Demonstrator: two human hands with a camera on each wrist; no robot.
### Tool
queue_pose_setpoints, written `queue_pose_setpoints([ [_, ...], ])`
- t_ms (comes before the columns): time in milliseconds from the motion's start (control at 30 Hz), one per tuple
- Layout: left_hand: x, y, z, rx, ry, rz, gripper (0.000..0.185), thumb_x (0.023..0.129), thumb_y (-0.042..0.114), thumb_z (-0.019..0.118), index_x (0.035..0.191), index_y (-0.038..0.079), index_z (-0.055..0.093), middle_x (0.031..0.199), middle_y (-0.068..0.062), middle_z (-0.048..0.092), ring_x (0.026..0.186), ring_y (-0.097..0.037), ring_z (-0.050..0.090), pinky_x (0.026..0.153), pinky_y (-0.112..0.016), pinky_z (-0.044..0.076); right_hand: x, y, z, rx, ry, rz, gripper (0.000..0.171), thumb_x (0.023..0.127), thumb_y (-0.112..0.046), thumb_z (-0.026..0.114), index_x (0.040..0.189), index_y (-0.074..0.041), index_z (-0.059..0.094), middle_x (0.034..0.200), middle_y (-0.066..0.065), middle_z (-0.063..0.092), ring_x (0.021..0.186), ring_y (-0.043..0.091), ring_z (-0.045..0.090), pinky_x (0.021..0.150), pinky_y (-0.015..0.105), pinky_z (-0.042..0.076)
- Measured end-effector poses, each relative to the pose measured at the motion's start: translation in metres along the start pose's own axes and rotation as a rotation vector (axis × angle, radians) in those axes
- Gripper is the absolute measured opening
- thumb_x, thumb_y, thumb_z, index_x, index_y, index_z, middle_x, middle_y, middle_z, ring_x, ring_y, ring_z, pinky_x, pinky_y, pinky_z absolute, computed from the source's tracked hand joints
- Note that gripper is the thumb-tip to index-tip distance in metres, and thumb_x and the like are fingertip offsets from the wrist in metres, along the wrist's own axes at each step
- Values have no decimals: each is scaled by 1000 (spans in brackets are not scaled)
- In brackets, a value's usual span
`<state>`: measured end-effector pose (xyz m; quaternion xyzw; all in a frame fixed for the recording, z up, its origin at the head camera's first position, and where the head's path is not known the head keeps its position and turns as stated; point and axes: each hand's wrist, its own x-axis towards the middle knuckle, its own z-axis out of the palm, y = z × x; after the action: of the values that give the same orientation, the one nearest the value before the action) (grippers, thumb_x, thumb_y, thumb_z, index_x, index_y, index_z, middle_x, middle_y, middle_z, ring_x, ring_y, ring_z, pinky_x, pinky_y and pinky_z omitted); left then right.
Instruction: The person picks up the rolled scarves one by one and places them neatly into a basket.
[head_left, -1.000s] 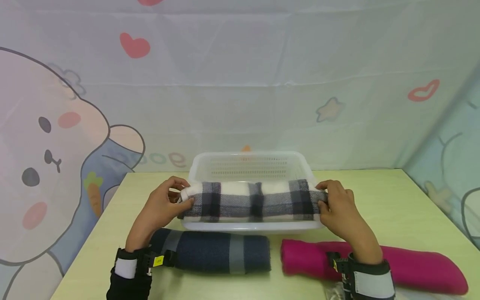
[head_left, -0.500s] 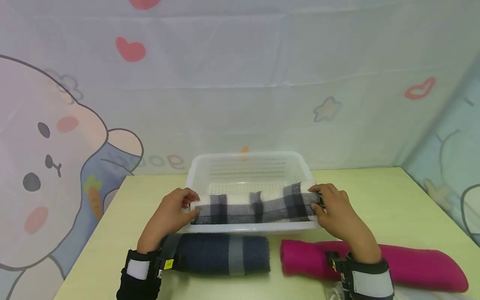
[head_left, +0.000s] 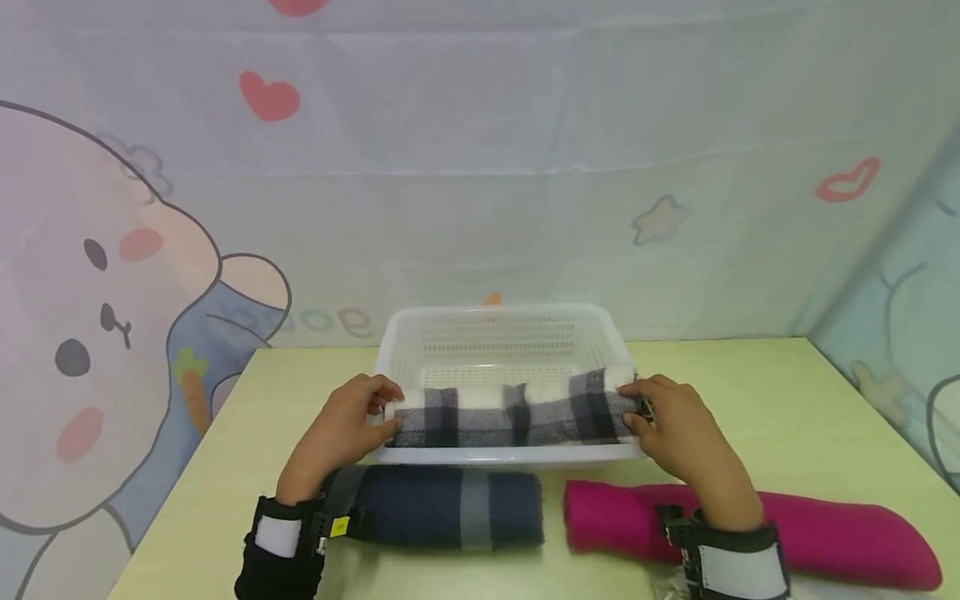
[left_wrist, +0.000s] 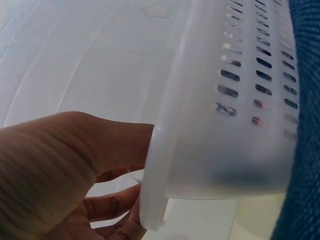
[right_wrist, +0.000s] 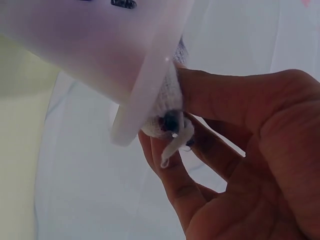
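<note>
A rolled plaid scarf (head_left: 483, 421) in white, grey and black lies along the near side inside the white plastic basket (head_left: 517, 456). My left hand (head_left: 339, 432) holds its left end at the basket's left rim; in the left wrist view the rim (left_wrist: 160, 150) hides those fingertips. At the other end my right hand (head_left: 681, 433) pinches the scarf between thumb and fingers. The right wrist view shows that end (right_wrist: 170, 107) sticking out past the rim, with a loose white fringe strand hanging down. The right end sits a little higher than the left.
A navy and grey rolled cloth (head_left: 442, 508) lies in front of the basket, partly behind my left wrist. To its right lies a magenta roll (head_left: 840, 533), under my right wrist. A printed curtain (head_left: 480, 167) hangs behind the table (head_left: 750, 400).
Both hands have lowered the scarf from above the rim into the near side of the basket. The left hand has shifted right and down. Little has moved in the last half second.
</note>
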<state>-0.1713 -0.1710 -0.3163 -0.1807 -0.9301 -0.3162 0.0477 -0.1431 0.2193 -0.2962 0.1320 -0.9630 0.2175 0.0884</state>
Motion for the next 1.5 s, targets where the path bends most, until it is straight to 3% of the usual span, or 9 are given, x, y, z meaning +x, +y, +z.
queue_pose_setpoints([
  [267,1,0,1,9,-17,20,25,86,7,74,109,4,66,103,-12,63,89,-22,61,83,-40,53,0,-3,3,-40,15,10,30,84,-3,74,113,2,72,106,20,67,90,42,60,83,54,48],
  [433,0,0,0,14,-21,33,25,87,10,74,110,5,66,102,-11,62,89,-21,60,82,-40,52,1,-4,8,-80,47,-31,27,80,-2,78,106,2,75,95,14,66,76,29,57,75,46,47],
  [600,2,2,-1,12,-28,58,25,88,12,74,111,5,66,100,-11,61,88,-21,59,81,-39,51,0,-2,8,-120,56,-69,27,79,-2,79,106,2,76,94,13,66,71,23,55,78,47,46],
  [867,1,6,-4,15,-40,46,27,89,12,73,113,4,66,103,-14,60,93,-25,59,85,-43,51,-1,-2,3,-99,8,-67,30,83,-4,76,112,2,74,103,16,66,78,28,57,82,49,47],
  [1200,0,10,-6,7,-47,47,25,90,12,71,113,4,65,104,-15,58,95,-26,59,87,-45,52,-4,-8,-6,-97,-62,4,39,88,-10,73,125,0,67,124,23,61,105,46,57,81,55,52],
  [1500,-1,11,-7,0,-61,59,26,90,11,70,113,2,65,104,-17,57,97,-29,62,87,-46,54,-7,-5,-7,-90,-86,-43,45,88,-9,72,130,3,61,130,27,57,109,51,56,90,59,49],
])
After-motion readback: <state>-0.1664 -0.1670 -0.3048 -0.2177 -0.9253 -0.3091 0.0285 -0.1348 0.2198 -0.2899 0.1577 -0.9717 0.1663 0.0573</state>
